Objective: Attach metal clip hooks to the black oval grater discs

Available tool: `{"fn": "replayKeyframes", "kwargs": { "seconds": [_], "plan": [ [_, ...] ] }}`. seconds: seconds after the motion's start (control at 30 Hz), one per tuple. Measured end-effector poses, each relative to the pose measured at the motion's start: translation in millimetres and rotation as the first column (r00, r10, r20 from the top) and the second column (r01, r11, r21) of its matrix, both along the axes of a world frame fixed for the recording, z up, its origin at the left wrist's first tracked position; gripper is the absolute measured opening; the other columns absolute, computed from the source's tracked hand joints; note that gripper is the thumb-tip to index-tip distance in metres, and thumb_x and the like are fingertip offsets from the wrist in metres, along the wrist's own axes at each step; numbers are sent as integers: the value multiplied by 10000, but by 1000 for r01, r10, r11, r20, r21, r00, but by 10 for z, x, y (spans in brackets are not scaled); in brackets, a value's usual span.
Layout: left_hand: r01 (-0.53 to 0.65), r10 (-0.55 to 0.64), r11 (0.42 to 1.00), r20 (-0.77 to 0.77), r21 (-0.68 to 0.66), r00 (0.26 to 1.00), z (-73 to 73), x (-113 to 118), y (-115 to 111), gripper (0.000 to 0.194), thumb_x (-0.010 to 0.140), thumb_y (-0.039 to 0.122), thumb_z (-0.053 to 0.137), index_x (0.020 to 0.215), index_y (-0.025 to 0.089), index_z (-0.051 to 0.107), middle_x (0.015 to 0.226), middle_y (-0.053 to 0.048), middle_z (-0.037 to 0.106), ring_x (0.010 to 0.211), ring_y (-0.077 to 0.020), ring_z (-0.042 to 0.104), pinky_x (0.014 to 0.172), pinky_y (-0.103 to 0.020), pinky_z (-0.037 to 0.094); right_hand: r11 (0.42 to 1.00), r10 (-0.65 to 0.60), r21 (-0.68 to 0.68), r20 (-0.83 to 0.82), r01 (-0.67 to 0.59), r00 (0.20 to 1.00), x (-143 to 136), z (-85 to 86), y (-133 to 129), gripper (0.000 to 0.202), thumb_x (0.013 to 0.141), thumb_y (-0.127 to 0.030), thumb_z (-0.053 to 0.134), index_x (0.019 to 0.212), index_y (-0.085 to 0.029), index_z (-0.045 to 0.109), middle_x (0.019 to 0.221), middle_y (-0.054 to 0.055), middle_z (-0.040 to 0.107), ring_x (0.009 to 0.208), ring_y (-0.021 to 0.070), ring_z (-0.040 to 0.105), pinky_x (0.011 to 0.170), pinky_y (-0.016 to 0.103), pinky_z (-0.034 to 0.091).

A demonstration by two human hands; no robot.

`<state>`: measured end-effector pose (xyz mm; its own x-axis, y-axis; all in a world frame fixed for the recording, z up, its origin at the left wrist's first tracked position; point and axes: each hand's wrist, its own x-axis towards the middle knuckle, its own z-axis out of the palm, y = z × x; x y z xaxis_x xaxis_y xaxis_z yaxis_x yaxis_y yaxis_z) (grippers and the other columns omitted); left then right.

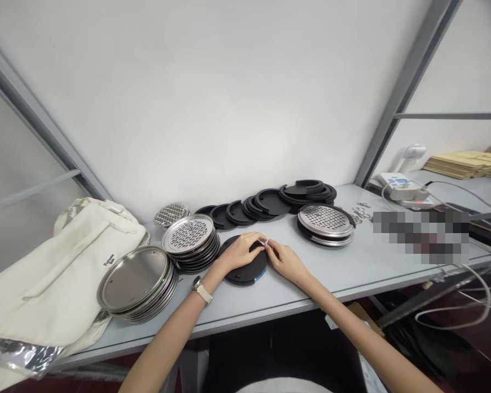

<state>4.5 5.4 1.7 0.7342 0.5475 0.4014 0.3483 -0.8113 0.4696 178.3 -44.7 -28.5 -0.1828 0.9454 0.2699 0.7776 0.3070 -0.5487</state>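
Note:
A round black plastic base [247, 274] lies flat on the table in front of me, with a blue strip [261, 273] on its near right rim. My left hand [242, 252], wearing a watch [202, 289], lies across the base, its thumb and fingers closed at the far right edge. My right hand [285, 263] meets it there in a pinch. A small shiny metal piece [263, 243] shows between the fingertips; its exact kind is too small to tell.
Left stand stacks of plain metal discs [137, 278] and grater discs [188, 236], beside a cream bag [65, 262]. Black rings [270, 202] line the wall. Assembled grater discs [326, 219] and loose metal pieces [360, 212] sit right. Cables [485, 297] hang further right.

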Motion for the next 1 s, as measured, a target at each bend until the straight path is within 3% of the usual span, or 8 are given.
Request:
{"fn": "replayKeyframes", "kwargs": {
  "seconds": [0.37,0.6,1.0],
  "plan": [
    [3,17,990,-141,142,990,96,-25,-120,239,918,222,504,1150,169,499,1122,-88,585,1068,-227,546,969,-378,421,1000,-1,0,7,1,1000,-17,-1,13,261,947,-246,330,932,-183,584,750,46,681,666,184,634,609,246,356],
    [-5,42,982,-190,191,981,74,-51,-117,282,896,206,518,1172,161,481,1147,-99,572,1085,-241,538,971,-388,420,1000,-10,-7,28,10,1000,-26,5,5,260,951,-262,337,887,-189,578,723,41,673,652,178,625,597,240,345],
    [-34,76,985,-244,172,967,121,-160,-39,302,936,262,468,1228,238,538,1142,-59,593,1088,-217,530,982,-390,375,1000,14,1,20,-14,1000,-23,12,-8,279,957,-276,320,919,-203,587,722,29,679,622,175,619,587,240,345]
  ]
}}
